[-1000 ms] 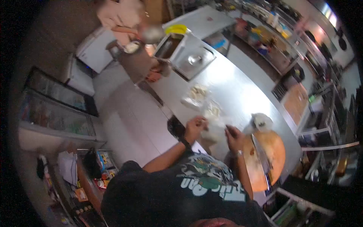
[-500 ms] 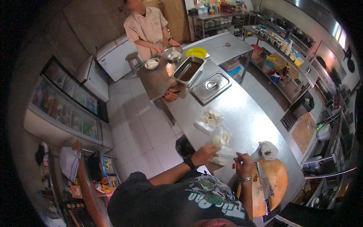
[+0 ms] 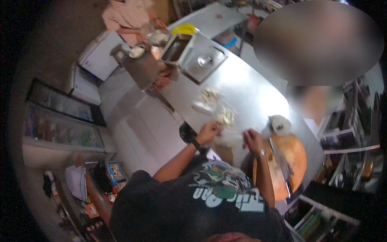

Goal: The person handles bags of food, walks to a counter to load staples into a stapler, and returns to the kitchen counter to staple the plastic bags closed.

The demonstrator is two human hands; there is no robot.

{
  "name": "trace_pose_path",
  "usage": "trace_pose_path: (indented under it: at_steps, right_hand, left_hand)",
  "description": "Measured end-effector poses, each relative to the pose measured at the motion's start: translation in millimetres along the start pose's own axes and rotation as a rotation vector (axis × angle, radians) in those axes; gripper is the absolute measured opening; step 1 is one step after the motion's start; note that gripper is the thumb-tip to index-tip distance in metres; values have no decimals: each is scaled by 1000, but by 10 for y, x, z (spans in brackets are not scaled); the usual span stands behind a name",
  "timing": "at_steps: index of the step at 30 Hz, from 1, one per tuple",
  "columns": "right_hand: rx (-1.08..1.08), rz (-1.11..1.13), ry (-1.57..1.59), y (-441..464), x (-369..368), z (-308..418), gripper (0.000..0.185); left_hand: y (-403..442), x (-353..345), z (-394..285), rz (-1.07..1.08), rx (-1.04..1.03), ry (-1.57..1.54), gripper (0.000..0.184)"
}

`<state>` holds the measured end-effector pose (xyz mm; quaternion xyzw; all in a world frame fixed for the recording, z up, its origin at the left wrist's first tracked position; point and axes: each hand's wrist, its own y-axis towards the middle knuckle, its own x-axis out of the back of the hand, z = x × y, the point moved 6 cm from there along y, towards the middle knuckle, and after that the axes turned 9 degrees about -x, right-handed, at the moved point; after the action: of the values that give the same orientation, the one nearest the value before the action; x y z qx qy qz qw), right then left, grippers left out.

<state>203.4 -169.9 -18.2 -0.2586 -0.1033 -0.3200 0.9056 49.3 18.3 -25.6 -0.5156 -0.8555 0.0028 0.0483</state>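
Observation:
My left hand (image 3: 208,133), with a dark band at its wrist, has its fingers pinched at the left edge of a clear plastic bag (image 3: 229,140). My right hand (image 3: 252,141), wearing a metal bracelet, is at the bag's right side with curled fingers; blur hides what they hold. Just beyond the hands lie two plastic bags of pale pieces, a nearer one (image 3: 225,116) and a farther one (image 3: 209,99). On a round wooden board (image 3: 296,157) to the right rests a large knife (image 3: 281,161). A small whitish bag (image 3: 280,124) sits beside the board.
The metal table (image 3: 248,86) carries a lidded steel tray (image 3: 204,62), an open steel container (image 3: 177,48) and a yellow plate (image 3: 183,29). Across it stands a person (image 3: 128,18) near bowls. A large blurred area covers the upper right. A shelf stands at lower left.
The view has swung and blurred, shifting the scene up and left. My hands remain at the clear bag, a little farther apart. A large blurred patch now covers the upper right.

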Motion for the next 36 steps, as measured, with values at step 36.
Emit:
trace_pose_path:
  at_steps: [36]
  right_hand:
    - [168, -128, -38, 15, -87, -20, 15]
  left_hand:
    - [-45, -2, 342, -16, -34, -65, 21]
